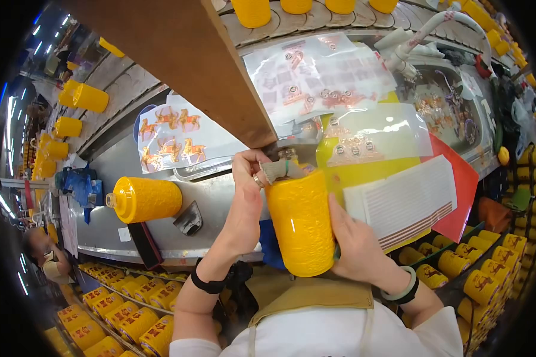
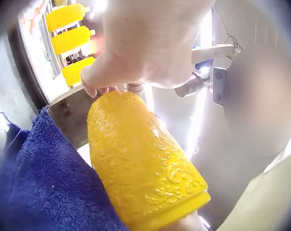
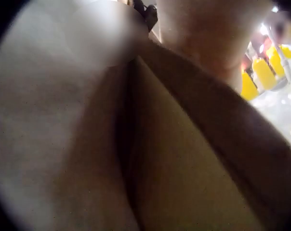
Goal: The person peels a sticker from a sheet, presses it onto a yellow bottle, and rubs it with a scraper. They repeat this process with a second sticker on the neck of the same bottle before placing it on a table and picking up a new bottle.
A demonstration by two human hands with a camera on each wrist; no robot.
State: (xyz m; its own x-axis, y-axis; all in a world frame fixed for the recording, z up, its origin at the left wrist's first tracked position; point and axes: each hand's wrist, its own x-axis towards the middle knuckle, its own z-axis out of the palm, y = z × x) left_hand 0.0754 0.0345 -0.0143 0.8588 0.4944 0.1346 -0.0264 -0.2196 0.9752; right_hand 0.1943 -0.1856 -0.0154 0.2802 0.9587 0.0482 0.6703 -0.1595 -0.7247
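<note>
A glossy yellow embossed bottle [image 1: 302, 226] is held tilted in front of the body. My right hand [image 1: 358, 244] grips its right side, the thumb lying along the wall. At the bottle's far end is my left hand [image 1: 248, 196], fingers curled against it and a ring on one finger. Grey knitted material [image 1: 273, 171] shows at these fingertips, over the bottle's end. The left wrist view shows the left hand [image 2: 140, 48] above the raised floral pattern of the bottle [image 2: 140, 159]. In the right wrist view, mostly apron and arm fill the picture, and the bottle is hidden.
Another yellow bottle [image 1: 149, 199] lies on the metal bench at left. Horse decals [image 1: 170, 134] and printed sheets [image 1: 333, 74] lie beyond. A wooden post [image 1: 178, 53] crosses above the bench. A folded white cloth [image 1: 399, 202] and a sink [image 1: 452, 101] are at right; a blue towel [image 2: 54, 178] hangs near.
</note>
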